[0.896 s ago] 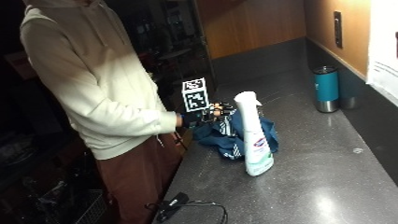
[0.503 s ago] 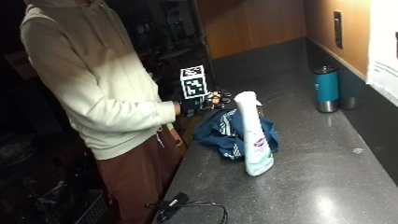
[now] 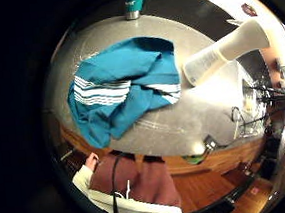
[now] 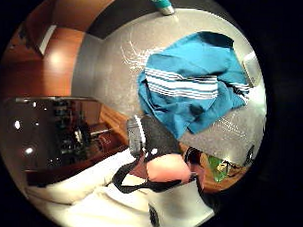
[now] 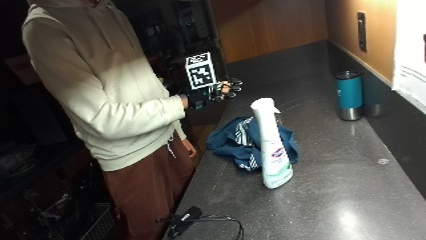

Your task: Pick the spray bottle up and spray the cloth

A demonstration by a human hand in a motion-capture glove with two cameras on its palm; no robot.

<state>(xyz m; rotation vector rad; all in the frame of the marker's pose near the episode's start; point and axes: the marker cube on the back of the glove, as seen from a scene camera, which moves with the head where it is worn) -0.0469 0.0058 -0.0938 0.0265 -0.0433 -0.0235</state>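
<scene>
Since a moment ago your hand [image 5: 214,93] has lifted off the cloth [image 5: 245,142], fingers relaxed, holding nothing; the upright spray bottle [image 5: 271,145] stands beyond the cloth, below your palm.

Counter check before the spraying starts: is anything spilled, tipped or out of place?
Nothing stands out. The spray bottle stands upright beside the cloth, which lies crumpled rather than spread flat. The tumbler is upright near the wall. No spill shows. The gloved hand is raised, holding nothing.
</scene>
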